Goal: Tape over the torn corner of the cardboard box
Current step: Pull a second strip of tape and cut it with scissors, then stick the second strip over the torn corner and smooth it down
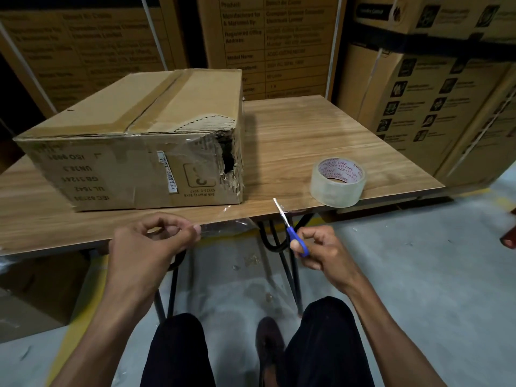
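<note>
A brown cardboard box lies on the wooden table, its near right corner torn open with a dark hole. Right of it stands a roll of clear tape near the table's front edge. My left hand pinches one end of a clear tape strip that stretches rightward along the table edge. My right hand holds blue-handled scissors, blades pointing up-left toward the strip's far end.
Tall stacked printed cartons stand behind and to the right of the table. Black metal table legs and my knees are below. The floor is grey concrete with a yellow line. Another carton sits low left.
</note>
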Motion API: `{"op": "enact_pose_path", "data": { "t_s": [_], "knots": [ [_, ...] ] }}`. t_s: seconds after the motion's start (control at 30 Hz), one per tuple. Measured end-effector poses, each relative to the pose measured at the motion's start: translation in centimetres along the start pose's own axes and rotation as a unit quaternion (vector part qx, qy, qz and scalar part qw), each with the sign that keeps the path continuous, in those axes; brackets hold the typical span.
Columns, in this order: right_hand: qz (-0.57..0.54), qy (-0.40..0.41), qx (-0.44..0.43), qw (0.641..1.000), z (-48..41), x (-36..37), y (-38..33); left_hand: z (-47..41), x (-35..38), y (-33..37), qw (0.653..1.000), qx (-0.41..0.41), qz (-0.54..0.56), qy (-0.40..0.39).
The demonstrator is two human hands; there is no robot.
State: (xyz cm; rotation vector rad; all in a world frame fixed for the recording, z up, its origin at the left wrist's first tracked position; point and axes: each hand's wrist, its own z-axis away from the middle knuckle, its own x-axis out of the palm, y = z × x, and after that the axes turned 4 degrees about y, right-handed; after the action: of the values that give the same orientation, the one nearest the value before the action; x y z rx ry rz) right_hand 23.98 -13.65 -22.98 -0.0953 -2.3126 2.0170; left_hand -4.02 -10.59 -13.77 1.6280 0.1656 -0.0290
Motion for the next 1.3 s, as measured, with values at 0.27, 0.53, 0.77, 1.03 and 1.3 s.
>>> {"op": "enact_pose_path", "data": {
  "t_s": [0.27,0.53,0.77,1.03,1.3],
  "knots": [
    [0.363,0.012,-0.05,0.931,1.5,1.0,-1.6,0.5,0.3,0.3,1.0,0.025,0.003,-0.011],
    [0.335,0.037,-0.09,0.937,4.7,0.0,-6.6,0.5,-0.1,0.6,0.998,0.06,0.005,-0.022],
    [0.482,0.369,0.018,0.794,-5.4,-10.6,-10.8,0.2,-0.2,2.0,0.99,0.128,-0.036,-0.053],
    [0.655,0.242,0.097,0.71,-10.2,-11.7,-9.9,-1.1,0.6,4.3,0.98,0.171,-0.055,-0.082],
    [0.23,-0.071,-0.166,0.956,-3.7,0.6,-16.1,-2.0,1.1,5.1,0.972,0.209,-0.072,-0.085]
  ]
}}
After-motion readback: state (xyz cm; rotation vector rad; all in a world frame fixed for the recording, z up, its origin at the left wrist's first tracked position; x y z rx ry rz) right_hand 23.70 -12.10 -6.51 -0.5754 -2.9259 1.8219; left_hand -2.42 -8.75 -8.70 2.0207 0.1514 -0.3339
